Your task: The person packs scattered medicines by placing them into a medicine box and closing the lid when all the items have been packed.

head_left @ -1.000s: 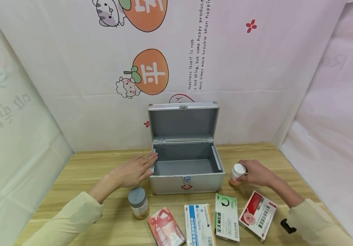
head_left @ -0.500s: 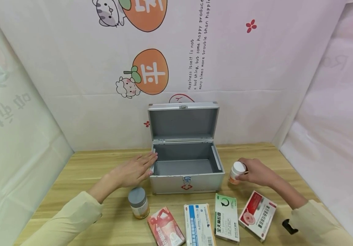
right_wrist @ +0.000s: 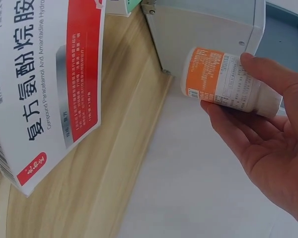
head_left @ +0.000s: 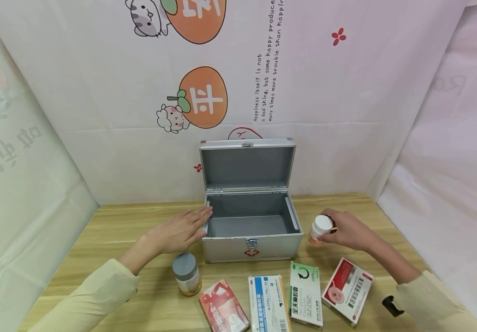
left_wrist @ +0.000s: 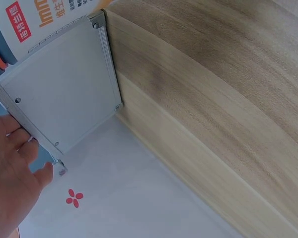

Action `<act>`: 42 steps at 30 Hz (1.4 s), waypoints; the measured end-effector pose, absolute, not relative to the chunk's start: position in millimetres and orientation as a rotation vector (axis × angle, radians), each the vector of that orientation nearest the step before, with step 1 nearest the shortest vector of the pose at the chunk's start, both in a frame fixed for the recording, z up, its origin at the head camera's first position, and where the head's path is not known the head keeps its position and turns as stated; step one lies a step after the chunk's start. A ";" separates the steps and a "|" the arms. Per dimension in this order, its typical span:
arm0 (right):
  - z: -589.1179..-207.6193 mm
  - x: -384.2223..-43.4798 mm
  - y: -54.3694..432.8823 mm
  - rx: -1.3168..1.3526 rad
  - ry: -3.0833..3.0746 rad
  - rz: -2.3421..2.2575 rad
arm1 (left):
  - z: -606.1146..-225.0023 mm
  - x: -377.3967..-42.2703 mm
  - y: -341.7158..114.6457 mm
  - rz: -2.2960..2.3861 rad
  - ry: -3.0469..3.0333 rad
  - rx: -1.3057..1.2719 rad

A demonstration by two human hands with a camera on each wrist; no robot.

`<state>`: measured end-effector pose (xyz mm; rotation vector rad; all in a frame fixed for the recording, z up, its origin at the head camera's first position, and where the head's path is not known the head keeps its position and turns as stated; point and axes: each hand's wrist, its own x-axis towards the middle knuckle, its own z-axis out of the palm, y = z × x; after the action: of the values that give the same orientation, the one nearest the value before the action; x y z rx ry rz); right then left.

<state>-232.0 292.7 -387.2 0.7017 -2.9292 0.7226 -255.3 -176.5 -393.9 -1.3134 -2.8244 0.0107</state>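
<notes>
A silver metal medicine case [head_left: 230,249] stands on the table with its lid raised and its grey inside bare. My left hand [head_left: 182,230] rests straight fingers on its left rim; in the left wrist view the hand [left_wrist: 15,168] lies along the case's edge [left_wrist: 64,94]. To the right of the case, my right hand [head_left: 348,232] grips a white pill bottle [head_left: 319,228] with an orange-and-white label. Thumb and fingers hold the bottle [right_wrist: 218,79] from either side in the right wrist view, its base clear of the tabletop.
A grey-capped bottle [head_left: 187,274] stands in front of the left hand. Medicine boxes lie along the front: a pink one [head_left: 224,306], a blue-and-white one [head_left: 269,304], a green-and-white one [head_left: 307,295] and a red-and-white one [head_left: 348,291]. A printed cloth [head_left: 325,115] hangs behind.
The pill bottle has risen slightly in my right hand, and the right forearm has shifted a little. My left hand has stayed on the case rim.
</notes>
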 end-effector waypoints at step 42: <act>-356.3 -215.6 276.3 0.636 -2.752 0.935 | -393.1 -254.6 -175.3 0.015 -2.836 -1.308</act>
<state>-215.6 276.3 -356.3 0.6358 -2.7521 0.9354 -254.6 -175.3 -393.1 -1.3080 -2.8361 0.0150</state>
